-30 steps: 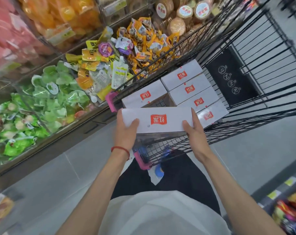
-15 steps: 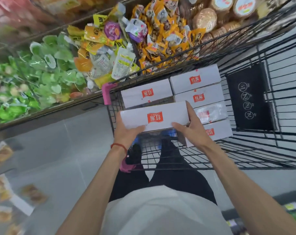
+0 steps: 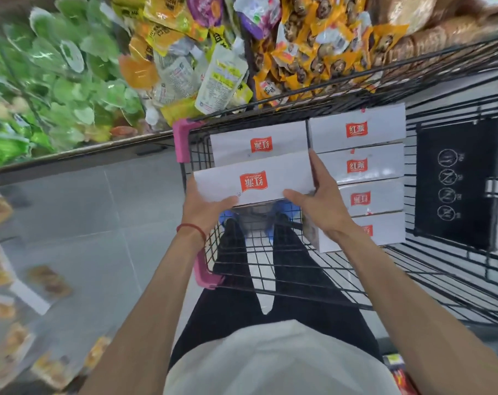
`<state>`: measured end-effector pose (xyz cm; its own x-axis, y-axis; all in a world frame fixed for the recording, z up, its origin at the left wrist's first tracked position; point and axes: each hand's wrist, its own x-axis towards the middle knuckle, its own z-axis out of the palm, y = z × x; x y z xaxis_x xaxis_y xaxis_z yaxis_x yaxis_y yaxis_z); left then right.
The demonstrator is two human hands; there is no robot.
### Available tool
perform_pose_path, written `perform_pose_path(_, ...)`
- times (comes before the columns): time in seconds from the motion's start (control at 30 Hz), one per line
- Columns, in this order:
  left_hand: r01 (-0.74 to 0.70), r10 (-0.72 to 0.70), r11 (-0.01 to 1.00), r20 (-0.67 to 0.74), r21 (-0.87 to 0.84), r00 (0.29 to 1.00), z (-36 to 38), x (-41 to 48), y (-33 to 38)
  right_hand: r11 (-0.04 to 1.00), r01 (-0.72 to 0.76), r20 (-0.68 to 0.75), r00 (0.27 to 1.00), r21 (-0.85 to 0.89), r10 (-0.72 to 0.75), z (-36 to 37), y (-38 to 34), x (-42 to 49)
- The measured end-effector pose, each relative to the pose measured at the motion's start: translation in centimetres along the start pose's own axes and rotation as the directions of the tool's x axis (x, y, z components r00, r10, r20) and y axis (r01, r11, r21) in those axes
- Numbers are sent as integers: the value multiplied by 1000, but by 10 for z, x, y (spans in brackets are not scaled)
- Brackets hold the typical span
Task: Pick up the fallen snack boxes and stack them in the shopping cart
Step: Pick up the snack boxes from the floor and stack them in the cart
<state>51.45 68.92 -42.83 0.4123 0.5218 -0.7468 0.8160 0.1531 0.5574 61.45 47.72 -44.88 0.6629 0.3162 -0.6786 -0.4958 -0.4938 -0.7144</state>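
Note:
I hold a white snack box [image 3: 253, 182] with a red label over the near left part of the black wire shopping cart [image 3: 284, 269]. My left hand [image 3: 205, 208] grips its left end, thumb on the front face. My right hand [image 3: 323, 202] grips its right end, fingers up along the side. Just behind it lies another white box [image 3: 259, 143] in the cart. To the right, a row of several white boxes [image 3: 359, 166] lies side by side in the cart, the nearest partly hidden by my right wrist.
A shelf bin of green, yellow and orange snack packets [image 3: 162, 67] runs along the cart's far side. The cart has pink corner bumpers [image 3: 180, 143] and a black sign panel [image 3: 455, 181] at right. Blurred packets [image 3: 48, 280] lie on the grey floor at left.
Both hands have carried the box forward and down into the cart, up against the box behind it. The view has shifted closer over the cart.

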Motion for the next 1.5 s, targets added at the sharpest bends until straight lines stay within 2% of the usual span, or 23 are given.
perform_pose_path(0.2,-39,38,998,11,50,999,6,16,-4,996,-59,-65,996,-69,55,9,2,8)
perform_pose_path(0.6,39,-38,998,-8,46,999,50,58,-34,915,-179,-147,980,-363,134,11,33,69)
perform_pose_path(0.8,62,-59,996,-45,59,997,53,63,-43,913,-189,-137,979,-361,149,15,40,75)
perform_pose_path(1.0,29,-24,994,-52,103,998,52,59,-40,956,-114,-180,981,-271,67,25,35,45)
perform_pose_path(1.1,2,5,992,-54,124,999,55,61,-42,951,-66,-225,974,-301,-3,38,40,33)
perform_pose_path(1.2,3,3,993,-55,119,998,58,64,-47,915,-82,-149,989,-396,24,43,53,29)
perform_pose_path(1.3,19,-12,993,-57,119,998,59,63,-50,779,-95,-12,994,-620,112,44,63,26)
perform_pose_path(1.5,-10,23,994,-120,110,992,59,64,-60,678,-77,70,980,-731,187,39,52,24)
